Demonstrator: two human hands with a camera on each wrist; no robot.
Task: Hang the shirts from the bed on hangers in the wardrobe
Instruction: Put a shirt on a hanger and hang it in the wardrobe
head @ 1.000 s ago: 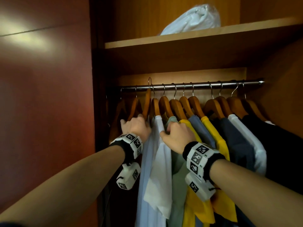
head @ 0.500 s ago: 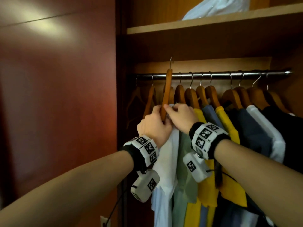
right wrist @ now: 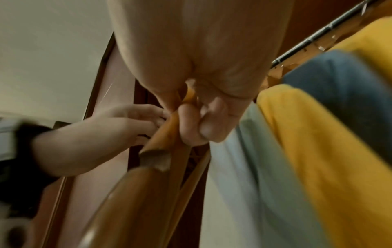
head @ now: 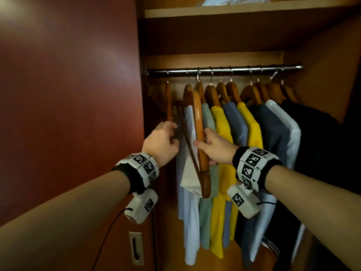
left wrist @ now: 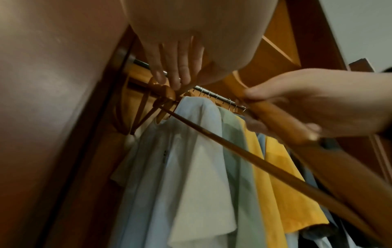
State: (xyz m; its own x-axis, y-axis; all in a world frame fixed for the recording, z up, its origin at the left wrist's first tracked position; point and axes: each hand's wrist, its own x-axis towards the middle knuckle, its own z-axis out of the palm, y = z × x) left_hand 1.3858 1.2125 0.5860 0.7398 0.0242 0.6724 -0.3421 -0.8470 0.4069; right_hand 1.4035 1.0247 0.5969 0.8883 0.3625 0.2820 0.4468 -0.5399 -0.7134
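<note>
Here the right hand (head: 216, 148) grips an empty wooden hanger (head: 199, 141) held near-vertical; left hand (head: 162, 142) fingers relaxed.

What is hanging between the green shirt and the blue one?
A yellow shirt hangs between the green shirt and the blue shirt, clearest in the head view.

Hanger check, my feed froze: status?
Right hand grips empty wooden hanger, off the rail. Left hand open beside it. Hung shirts crowd right.

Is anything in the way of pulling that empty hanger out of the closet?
Nothing visible blocks it. The right hand grips the empty hanger, already off the rail and tilted outward in front of the pale blue shirt.
</note>
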